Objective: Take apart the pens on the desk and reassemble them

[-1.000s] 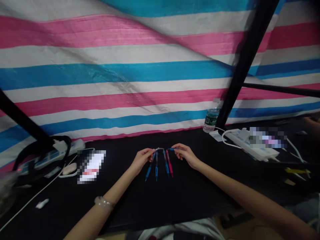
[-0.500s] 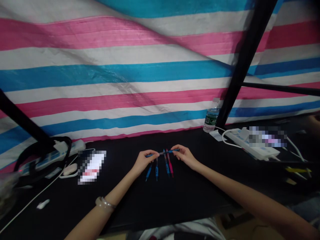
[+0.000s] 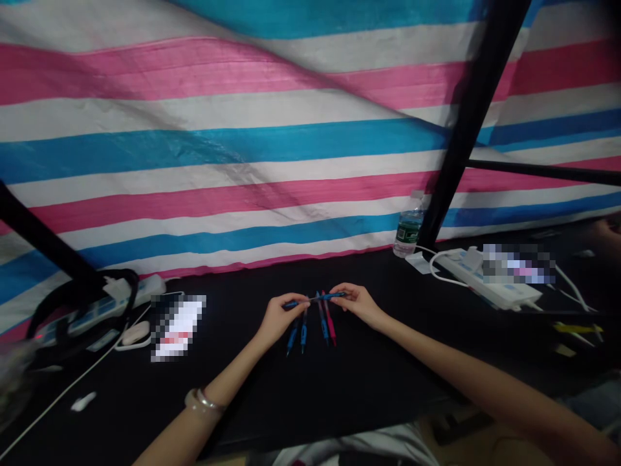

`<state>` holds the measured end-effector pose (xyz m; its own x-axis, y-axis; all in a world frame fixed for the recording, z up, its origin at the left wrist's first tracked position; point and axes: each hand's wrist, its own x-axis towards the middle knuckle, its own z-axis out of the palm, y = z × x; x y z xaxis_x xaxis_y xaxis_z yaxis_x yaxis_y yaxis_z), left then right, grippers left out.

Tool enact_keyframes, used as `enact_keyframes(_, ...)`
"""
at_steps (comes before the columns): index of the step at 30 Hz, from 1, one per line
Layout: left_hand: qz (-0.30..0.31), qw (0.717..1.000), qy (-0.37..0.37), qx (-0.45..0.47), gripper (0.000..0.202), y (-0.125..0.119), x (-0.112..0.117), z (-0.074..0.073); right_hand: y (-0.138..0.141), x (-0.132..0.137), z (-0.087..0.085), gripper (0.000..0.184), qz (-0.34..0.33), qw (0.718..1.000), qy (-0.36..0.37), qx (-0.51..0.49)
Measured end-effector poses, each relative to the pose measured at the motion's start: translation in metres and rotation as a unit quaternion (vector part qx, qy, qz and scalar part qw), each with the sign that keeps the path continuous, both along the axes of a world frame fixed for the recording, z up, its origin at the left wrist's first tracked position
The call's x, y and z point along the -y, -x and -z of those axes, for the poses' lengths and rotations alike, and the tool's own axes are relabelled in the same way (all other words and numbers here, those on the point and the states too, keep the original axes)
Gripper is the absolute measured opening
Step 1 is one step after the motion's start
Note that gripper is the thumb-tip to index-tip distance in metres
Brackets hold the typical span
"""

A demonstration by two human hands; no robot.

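Between my left hand (image 3: 281,317) and my right hand (image 3: 352,304), a slim blue pen (image 3: 315,298) lies level above the table, its ends pinched in the fingers of both hands. Below it, several pens rest side by side on the black tabletop (image 3: 369,382). They include a blue pen (image 3: 292,336), a dark blue pen (image 3: 303,333), another blue pen (image 3: 323,323) and a pink pen (image 3: 330,325). Their upper ends are partly hidden behind the held pen and my fingers.
A striped tarpaulin (image 3: 242,155) and black poles stand behind the table. On it are a water bottle (image 3: 409,232), white power strips (image 3: 490,285), (image 3: 97,314), a blurred phone (image 3: 177,327) and a white cable. Another person's hand (image 3: 609,233) shows at the right edge.
Since a second ago, the held pen has gone from a thin piece with a silver section to a straight whole blue pen. Over the last half second, my hands have barely moved.
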<state>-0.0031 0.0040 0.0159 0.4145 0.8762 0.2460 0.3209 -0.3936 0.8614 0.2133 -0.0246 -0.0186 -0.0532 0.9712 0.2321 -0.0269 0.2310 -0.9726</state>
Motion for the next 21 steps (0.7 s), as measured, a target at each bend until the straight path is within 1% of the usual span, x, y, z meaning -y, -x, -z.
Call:
enact_keyframes(4,0.011,0.997,-0.075,-0.035,0.02,0.0016,0.0002,-0.0001,-0.0007,-0.0008,-0.0012,0.027,-0.004,1.0,0.017,-0.016)
enact_keyframes(7,0.022,0.991,-0.116,-0.069,0.021,0.0021,0.0006,0.0011,-0.0009,-0.0014,-0.0007,0.028,-0.005,0.999,0.029,-0.033)
enact_keyframes(11,0.044,0.979,-0.16,-0.114,0.023,0.002,0.0024,0.0018,-0.0007,0.0002,-0.0024,0.03,-0.027,0.999,0.042,-0.021)
enact_keyframes(17,0.053,0.974,-0.17,-0.141,0.023,0.0012,0.0053,-0.0005,-0.0005,0.0036,-0.0071,0.032,-0.034,0.998,0.037,0.022)
enact_keyframes(21,0.055,0.973,-0.171,-0.143,0.022,-0.0006,0.0066,-0.0003,0.0001,-0.0007,0.0005,0.039,-0.028,0.998,0.039,0.046)
